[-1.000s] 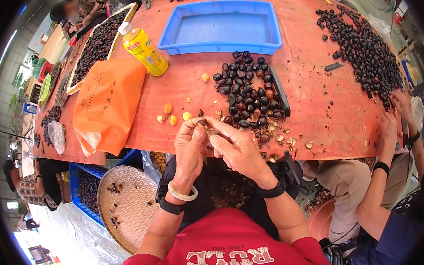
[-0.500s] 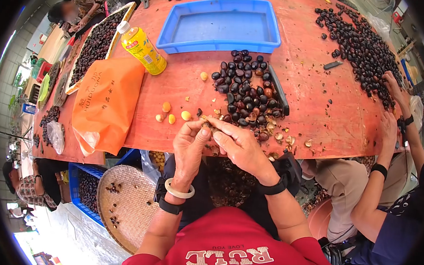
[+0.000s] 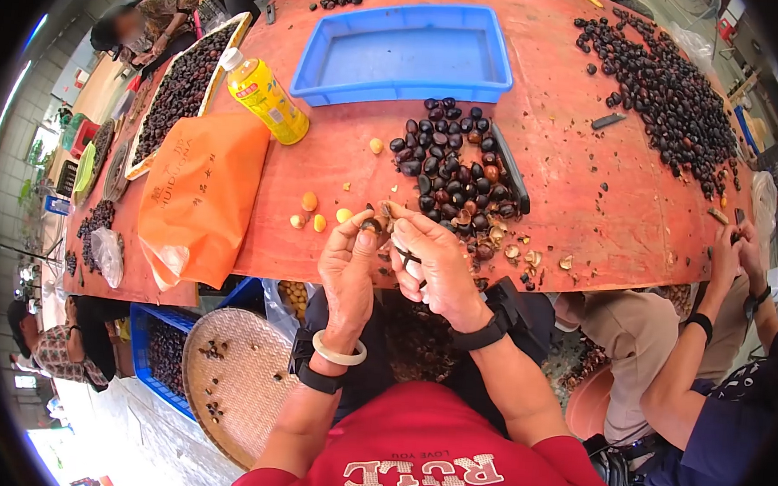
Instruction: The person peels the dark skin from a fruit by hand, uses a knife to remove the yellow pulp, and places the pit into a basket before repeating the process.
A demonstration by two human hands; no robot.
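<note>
My left hand (image 3: pixel 349 263) pinches a dark-shelled nut (image 3: pixel 371 225) between thumb and fingertips, above the table's near edge. Close against it, my right hand (image 3: pixel 441 268) has thumb and forefinger on a brownish piece of shell at the nut. A small white and black tool (image 3: pixel 409 258), perhaps a knife handle, is tucked in the right palm; its far end is hidden. Just beyond my hands lies a heap of dark nuts (image 3: pixel 451 171) with shell bits. Several peeled yellow nuts (image 3: pixel 310 201) sit to the left.
A blue tray (image 3: pixel 398 88) stands on the red table (image 3: pixel 570 192) beyond the heap. A yellow bottle (image 3: pixel 268 102) and an orange bag (image 3: pixel 200 200) are at left. A woven basket (image 3: pixel 233 385) is below left. Another person's hands (image 3: pixel 734 255) work at right beside a large nut pile (image 3: pixel 657 90).
My right hand has turned, showing the white and black tool in its palm. A dark nut now shows at my left fingertips. The person at right has drawn their hands back from the pile.
</note>
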